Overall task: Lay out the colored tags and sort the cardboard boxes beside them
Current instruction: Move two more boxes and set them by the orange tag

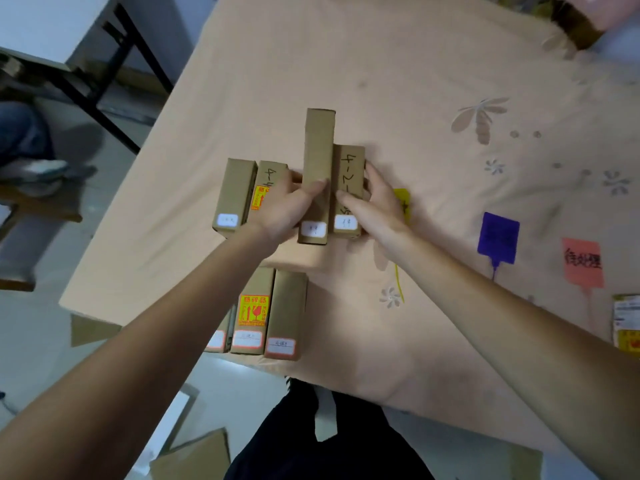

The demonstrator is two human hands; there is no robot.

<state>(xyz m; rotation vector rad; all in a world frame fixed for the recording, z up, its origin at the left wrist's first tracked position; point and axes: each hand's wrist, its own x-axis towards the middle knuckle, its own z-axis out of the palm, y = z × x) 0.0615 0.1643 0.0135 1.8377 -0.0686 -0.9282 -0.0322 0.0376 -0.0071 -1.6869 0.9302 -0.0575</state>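
Note:
Several long cardboard boxes lie in a row at the table's middle. My left hand [289, 211] grips the tall middle box [318, 150], which sticks out farther than the others. My right hand [375, 206] holds the box marked "4-2" [350, 168] beside it on the right. Two more boxes [235, 192] lie to the left, one with an orange sticker [273, 178]. Three boxes [272, 306] lie near the front edge. A yellow tag [403, 199] is partly hidden under my right hand. A purple tag [498, 237] and a pink tag [583, 263] lie to the right.
The table [381, 81] wears a peach cloth with flower prints. A labelled package [627, 323] sits at the right edge. A black-framed table and a seated person's legs [24, 133] are at left. Flat cardboard [194, 459] lies on the floor.

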